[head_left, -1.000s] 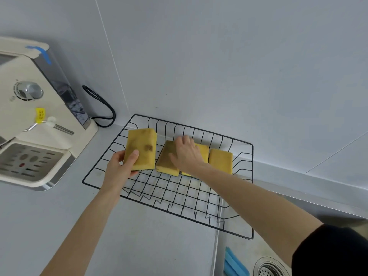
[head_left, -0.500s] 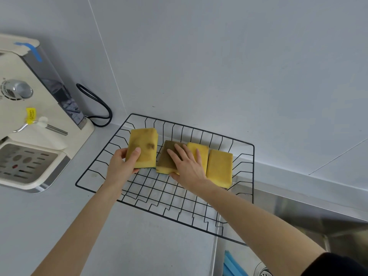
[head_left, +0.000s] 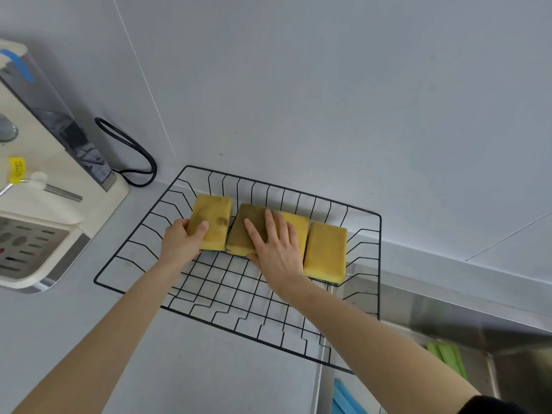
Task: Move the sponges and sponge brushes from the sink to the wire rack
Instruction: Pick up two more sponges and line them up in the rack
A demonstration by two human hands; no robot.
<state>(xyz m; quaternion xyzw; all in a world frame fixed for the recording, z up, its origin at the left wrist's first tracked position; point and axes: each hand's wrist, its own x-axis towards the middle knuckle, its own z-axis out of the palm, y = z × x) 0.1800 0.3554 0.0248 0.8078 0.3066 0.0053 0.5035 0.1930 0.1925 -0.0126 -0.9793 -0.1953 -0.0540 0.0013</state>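
Several yellow sponges lie in a row at the back of the black wire rack (head_left: 378, 264). My left hand (head_left: 179, 245) grips the leftmost, stained sponge (head_left: 215, 218) at its near left edge, thumb on top. My right hand (head_left: 276, 249) lies flat, fingers spread, over the darker second sponge (head_left: 243, 228) and the third sponge (head_left: 298, 225). The fourth sponge (head_left: 325, 251) sits free at the right. In the steel sink (head_left: 448, 327) at lower right lie a blue item (head_left: 343, 398) and a green item (head_left: 446, 358), mostly cut off.
A cream coffee machine (head_left: 41, 204) stands on the grey counter to the left of the rack, with a black cable (head_left: 131, 156) looped behind it. A grey wall rises right behind the rack. The rack's right end overhangs the sink.
The left hand has brought the stained sponge down flat beside the others. The right hand has slid back and spread over the second and third sponges. The view has shifted right.
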